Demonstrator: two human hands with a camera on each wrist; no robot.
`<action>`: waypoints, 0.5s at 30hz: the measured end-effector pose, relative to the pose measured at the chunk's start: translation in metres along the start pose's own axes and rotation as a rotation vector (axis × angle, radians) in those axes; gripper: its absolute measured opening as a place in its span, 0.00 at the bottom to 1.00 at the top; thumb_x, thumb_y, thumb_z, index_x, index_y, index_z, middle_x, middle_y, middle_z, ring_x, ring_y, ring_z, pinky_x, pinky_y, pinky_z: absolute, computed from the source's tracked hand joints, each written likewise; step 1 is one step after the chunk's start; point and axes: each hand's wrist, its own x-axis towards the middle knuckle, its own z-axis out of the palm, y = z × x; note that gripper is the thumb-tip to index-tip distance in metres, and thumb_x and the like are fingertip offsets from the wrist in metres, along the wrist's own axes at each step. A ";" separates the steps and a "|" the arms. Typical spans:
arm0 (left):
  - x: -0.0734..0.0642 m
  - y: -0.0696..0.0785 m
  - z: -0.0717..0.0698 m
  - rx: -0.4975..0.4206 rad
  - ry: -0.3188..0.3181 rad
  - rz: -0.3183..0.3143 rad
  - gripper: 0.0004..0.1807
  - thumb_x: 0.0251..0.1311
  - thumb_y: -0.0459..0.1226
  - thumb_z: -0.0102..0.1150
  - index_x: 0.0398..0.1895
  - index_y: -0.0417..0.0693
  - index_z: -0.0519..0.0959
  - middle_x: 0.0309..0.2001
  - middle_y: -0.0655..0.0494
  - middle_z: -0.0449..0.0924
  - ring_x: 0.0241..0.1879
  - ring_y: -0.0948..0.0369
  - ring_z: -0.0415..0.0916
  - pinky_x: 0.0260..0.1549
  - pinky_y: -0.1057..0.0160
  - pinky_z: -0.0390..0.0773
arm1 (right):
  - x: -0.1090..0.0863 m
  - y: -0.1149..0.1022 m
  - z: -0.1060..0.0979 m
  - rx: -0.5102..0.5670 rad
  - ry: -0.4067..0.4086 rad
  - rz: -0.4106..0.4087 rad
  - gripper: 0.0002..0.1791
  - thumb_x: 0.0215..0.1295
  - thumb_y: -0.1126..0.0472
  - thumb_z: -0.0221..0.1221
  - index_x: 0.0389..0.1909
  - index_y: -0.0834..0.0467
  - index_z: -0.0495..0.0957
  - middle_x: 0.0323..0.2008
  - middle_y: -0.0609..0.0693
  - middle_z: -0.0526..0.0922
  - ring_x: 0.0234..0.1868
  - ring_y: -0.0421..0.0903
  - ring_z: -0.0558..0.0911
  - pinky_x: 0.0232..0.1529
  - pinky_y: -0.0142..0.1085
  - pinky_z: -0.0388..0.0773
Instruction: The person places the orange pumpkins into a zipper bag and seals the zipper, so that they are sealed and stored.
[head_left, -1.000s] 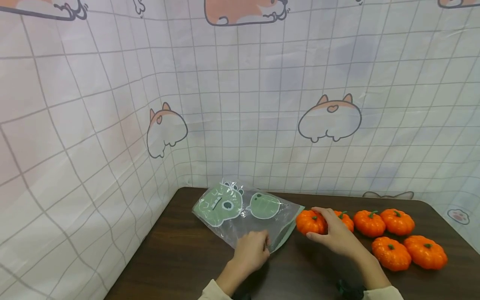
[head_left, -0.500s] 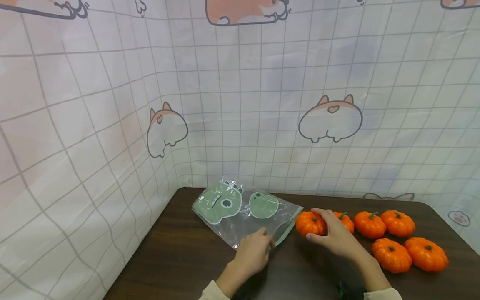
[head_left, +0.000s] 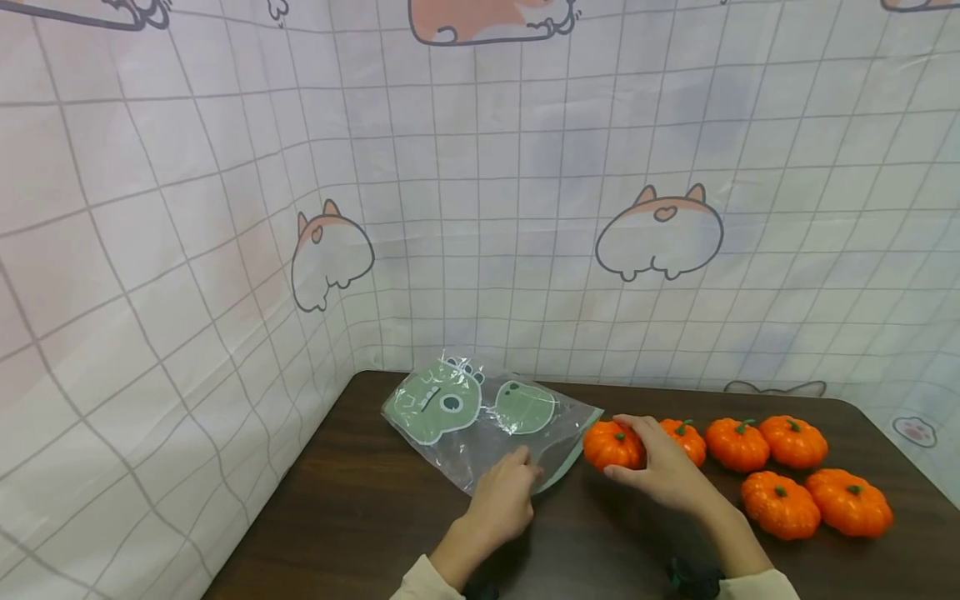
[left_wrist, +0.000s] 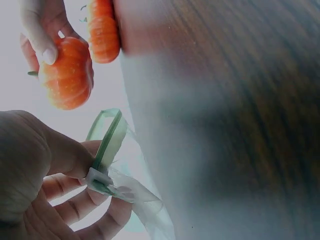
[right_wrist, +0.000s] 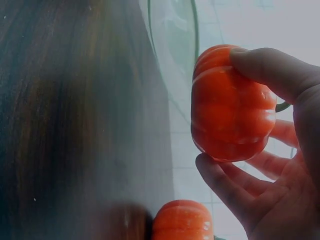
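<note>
A clear plastic zip bag [head_left: 480, 442] with green cartoon prints and a green-edged mouth lies at the back left of the table. My left hand [head_left: 501, 498] pinches the mouth's near corner; the left wrist view shows a whitish slider [left_wrist: 98, 180] at the thumb and fingertips. There the green edge [left_wrist: 111, 137] stands apart in a loop. Just right of the mouth, my right hand [head_left: 663, 468] holds a small orange pumpkin [head_left: 611, 446] between thumb and fingers. Its green stem [right_wrist: 283, 106] points toward the palm in the right wrist view.
Several more orange pumpkins stand to the right, including one pumpkin [head_left: 688, 442] partly behind the right hand and another pumpkin [head_left: 849, 502] at the far right. A patterned cloth [head_left: 525, 250] hangs behind and left of the dark wooden table [head_left: 337, 508].
My right hand and the pumpkin have shifted slightly left, closer to the bag's mouth. The left hand's fingers have moved a little at the bag's edge.
</note>
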 end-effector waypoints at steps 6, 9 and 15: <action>0.002 -0.002 0.001 -0.050 -0.001 0.006 0.25 0.45 0.24 0.66 0.49 0.51 0.89 0.34 0.61 0.72 0.36 0.60 0.75 0.28 0.64 0.75 | 0.000 -0.001 0.004 -0.002 -0.003 -0.010 0.42 0.59 0.46 0.72 0.70 0.60 0.68 0.60 0.60 0.75 0.57 0.57 0.79 0.59 0.60 0.75; 0.003 -0.003 0.001 -0.083 -0.001 0.022 0.28 0.44 0.22 0.64 0.51 0.50 0.88 0.34 0.62 0.71 0.36 0.61 0.74 0.27 0.66 0.73 | 0.001 -0.003 0.005 -0.003 -0.007 -0.007 0.42 0.59 0.46 0.72 0.69 0.59 0.69 0.60 0.59 0.76 0.57 0.57 0.79 0.59 0.60 0.75; 0.005 -0.003 0.001 -0.159 -0.024 0.057 0.32 0.42 0.20 0.63 0.55 0.48 0.87 0.35 0.63 0.71 0.38 0.62 0.73 0.29 0.69 0.71 | 0.002 -0.007 0.008 0.001 -0.028 -0.016 0.43 0.59 0.46 0.72 0.70 0.61 0.69 0.61 0.59 0.76 0.57 0.57 0.80 0.58 0.58 0.77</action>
